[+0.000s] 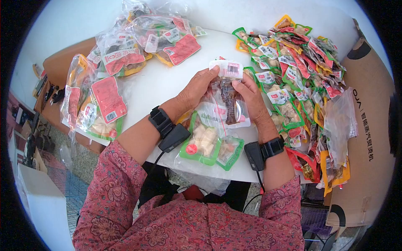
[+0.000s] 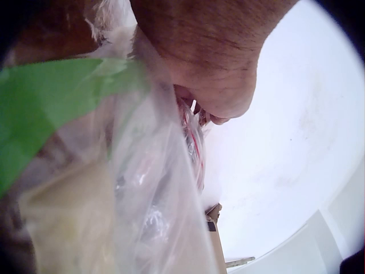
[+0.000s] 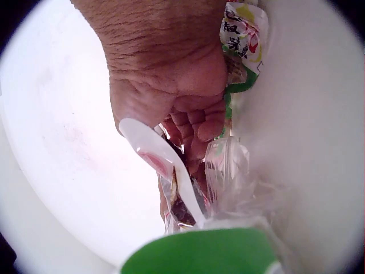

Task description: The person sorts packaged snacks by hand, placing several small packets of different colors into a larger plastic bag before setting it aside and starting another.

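A clear-fronted packet with dark brown food point(image 1: 229, 100) is held upright between both hands in the head view. My left hand point(image 1: 197, 88) pinches its upper left edge, thumb near the white label. My right hand point(image 1: 253, 100) grips its right side, with the thumb on the front. Below and around it hangs a clear zip bag point(image 1: 211, 109); a green-edged packet with pale food point(image 1: 203, 140) and a smaller green-edged packet point(image 1: 229, 152) lie at its lower part. In the right wrist view the packet's white edge point(image 3: 151, 142) stands beside the curled fingers.
Filled clear bags of packets point(image 1: 125, 54) stand at the white table's point(image 1: 155, 90) left and back. A large heap of loose packets point(image 1: 289, 62) covers the right side, with empty-looking clear bags point(image 1: 339, 121) on it. A cardboard box point(image 1: 368, 104) borders the right edge.
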A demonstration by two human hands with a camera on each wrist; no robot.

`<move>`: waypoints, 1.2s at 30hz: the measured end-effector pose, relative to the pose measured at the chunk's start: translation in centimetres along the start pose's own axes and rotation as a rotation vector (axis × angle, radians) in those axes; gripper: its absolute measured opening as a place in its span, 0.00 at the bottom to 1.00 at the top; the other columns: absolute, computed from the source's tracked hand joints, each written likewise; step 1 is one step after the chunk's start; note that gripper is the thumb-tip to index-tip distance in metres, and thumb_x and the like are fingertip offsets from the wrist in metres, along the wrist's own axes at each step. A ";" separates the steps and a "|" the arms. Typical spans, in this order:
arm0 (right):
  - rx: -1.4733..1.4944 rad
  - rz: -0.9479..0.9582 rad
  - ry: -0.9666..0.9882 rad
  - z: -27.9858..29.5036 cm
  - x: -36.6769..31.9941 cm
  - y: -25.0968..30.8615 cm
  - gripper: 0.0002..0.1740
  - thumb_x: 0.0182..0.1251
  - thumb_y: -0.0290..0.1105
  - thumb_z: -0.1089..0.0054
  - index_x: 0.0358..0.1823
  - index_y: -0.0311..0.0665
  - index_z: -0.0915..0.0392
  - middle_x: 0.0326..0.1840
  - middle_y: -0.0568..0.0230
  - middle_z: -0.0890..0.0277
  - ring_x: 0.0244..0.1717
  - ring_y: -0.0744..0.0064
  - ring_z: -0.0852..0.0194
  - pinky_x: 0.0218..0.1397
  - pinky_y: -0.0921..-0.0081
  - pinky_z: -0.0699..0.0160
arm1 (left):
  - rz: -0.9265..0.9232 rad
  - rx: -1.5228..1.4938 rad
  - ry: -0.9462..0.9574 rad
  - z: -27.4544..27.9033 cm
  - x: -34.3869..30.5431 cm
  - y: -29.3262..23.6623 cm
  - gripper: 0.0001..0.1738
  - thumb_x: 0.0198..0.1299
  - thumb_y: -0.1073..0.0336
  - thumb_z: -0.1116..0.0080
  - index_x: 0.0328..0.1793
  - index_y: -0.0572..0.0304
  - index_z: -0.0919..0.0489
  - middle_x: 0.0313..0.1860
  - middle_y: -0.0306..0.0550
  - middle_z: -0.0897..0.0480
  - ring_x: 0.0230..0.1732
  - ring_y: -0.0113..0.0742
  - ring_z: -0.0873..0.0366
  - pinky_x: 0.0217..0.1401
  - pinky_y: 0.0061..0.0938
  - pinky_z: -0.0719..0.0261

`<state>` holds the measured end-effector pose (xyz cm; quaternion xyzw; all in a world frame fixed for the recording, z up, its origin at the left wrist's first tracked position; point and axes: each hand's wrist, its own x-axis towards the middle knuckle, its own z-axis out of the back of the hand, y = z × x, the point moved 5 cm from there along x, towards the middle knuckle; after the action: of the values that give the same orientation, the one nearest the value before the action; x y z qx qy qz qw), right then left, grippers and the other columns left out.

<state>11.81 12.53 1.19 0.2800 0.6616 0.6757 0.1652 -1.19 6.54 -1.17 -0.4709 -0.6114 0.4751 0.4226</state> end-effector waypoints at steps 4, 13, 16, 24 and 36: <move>0.011 -0.003 -0.005 -0.3 -0.1 0.3 0.20 0.62 0.35 0.50 0.55 0.37 0.33 0.39 0.70 0.28 0.36 0.84 0.33 0.40 0.84 0.32 | 0.004 -0.044 -0.011 -0.1 0.0 0.0 0.23 0.65 0.51 0.63 0.48 0.66 0.28 0.38 0.45 0.22 0.36 0.27 0.25 0.41 0.24 0.25; 0.003 0.021 0.004 -0.1 0.1 -0.1 0.18 0.63 0.36 0.51 0.53 0.36 0.32 0.38 0.71 0.28 0.37 0.84 0.33 0.41 0.85 0.33 | -0.054 -0.055 -0.082 -0.5 -0.3 -0.5 0.22 0.63 0.46 0.60 0.38 0.57 0.26 0.23 0.32 0.31 0.21 0.18 0.38 0.22 0.15 0.39; 0.069 0.054 0.007 -0.3 0.1 0.8 0.17 0.63 0.38 0.52 0.50 0.37 0.31 0.37 0.72 0.29 0.36 0.84 0.34 0.41 0.85 0.34 | -0.008 -0.086 -0.049 0.3 0.3 0.1 0.24 0.65 0.50 0.63 0.50 0.65 0.29 0.41 0.45 0.23 0.40 0.29 0.25 0.45 0.25 0.26; 0.025 0.088 -0.050 1.0 0.9 -0.5 0.14 0.63 0.39 0.52 0.44 0.38 0.27 0.34 0.74 0.31 0.32 0.85 0.38 0.38 0.86 0.37 | -0.039 -0.094 -0.121 -0.1 -0.3 -0.7 0.20 0.62 0.46 0.57 0.33 0.56 0.30 0.22 0.33 0.33 0.20 0.20 0.38 0.21 0.16 0.40; 0.053 0.063 -0.023 1.0 0.8 -0.5 0.15 0.63 0.41 0.51 0.44 0.39 0.27 0.34 0.75 0.30 0.34 0.86 0.37 0.41 0.85 0.38 | -0.031 -0.071 -0.068 0.1 -0.1 -0.5 0.24 0.63 0.46 0.62 0.41 0.60 0.26 0.25 0.37 0.26 0.20 0.22 0.34 0.21 0.17 0.37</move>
<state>11.70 13.87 0.76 0.3130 0.6682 0.6594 0.1441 -1.41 6.38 -0.72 -0.4598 -0.6492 0.4622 0.3918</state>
